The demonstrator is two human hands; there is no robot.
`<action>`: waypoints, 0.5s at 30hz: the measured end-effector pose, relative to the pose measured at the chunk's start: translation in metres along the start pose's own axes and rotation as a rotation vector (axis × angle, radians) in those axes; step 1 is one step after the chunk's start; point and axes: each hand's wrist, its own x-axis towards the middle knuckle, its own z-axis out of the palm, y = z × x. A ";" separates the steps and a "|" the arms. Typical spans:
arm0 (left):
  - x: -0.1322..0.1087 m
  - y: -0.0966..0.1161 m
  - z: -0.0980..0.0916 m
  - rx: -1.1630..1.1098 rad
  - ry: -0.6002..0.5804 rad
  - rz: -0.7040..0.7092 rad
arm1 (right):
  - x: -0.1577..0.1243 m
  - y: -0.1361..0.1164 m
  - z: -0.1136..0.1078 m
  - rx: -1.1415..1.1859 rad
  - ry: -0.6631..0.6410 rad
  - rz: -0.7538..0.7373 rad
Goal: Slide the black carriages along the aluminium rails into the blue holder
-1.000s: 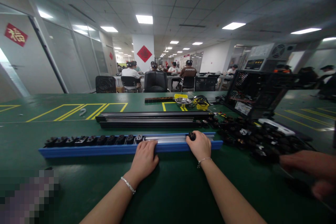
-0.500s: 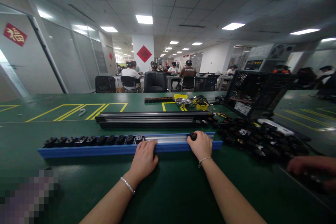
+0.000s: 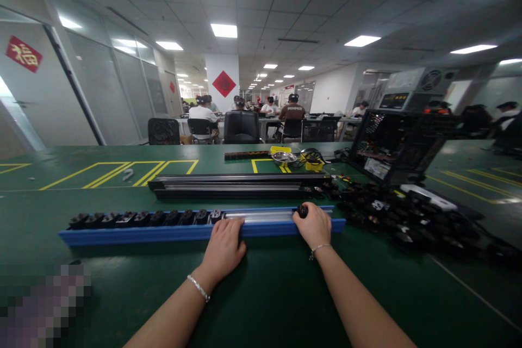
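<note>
A long blue rail (image 3: 122, 235) lies across the green table (image 3: 265, 293) in front of me. Several black socket modules (image 3: 142, 218) sit in a row in its left half; the right half shows a bare silver channel (image 3: 261, 215). My left hand (image 3: 223, 247) rests on the rail's front edge near the middle, fingers curled over it. My right hand (image 3: 314, 225) is closed on a small black module (image 3: 302, 210) at the rail's right part.
A pile of loose black modules (image 3: 399, 217) lies to the right. Two black rails (image 3: 236, 186) lie behind the blue one. An open computer case (image 3: 395, 144) stands at the right. A metal bowl (image 3: 284, 157) and yellow items sit farther back. Seated people work at distant desks.
Another person's hand and forearm at the right edge have withdrawn out of view. My right hand has shifted slightly right along the rail. My left hand has stayed put.
</note>
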 end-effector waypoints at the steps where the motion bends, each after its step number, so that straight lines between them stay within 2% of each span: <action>1: 0.000 0.000 0.000 0.002 -0.002 0.000 | 0.000 0.000 0.000 -0.001 -0.003 0.001; 8: 0.000 0.000 0.000 0.005 0.005 0.004 | 0.001 0.002 -0.004 -0.004 -0.022 0.003; 15: 0.000 -0.001 0.000 0.001 0.010 0.007 | 0.000 0.004 -0.001 -0.022 0.029 -0.014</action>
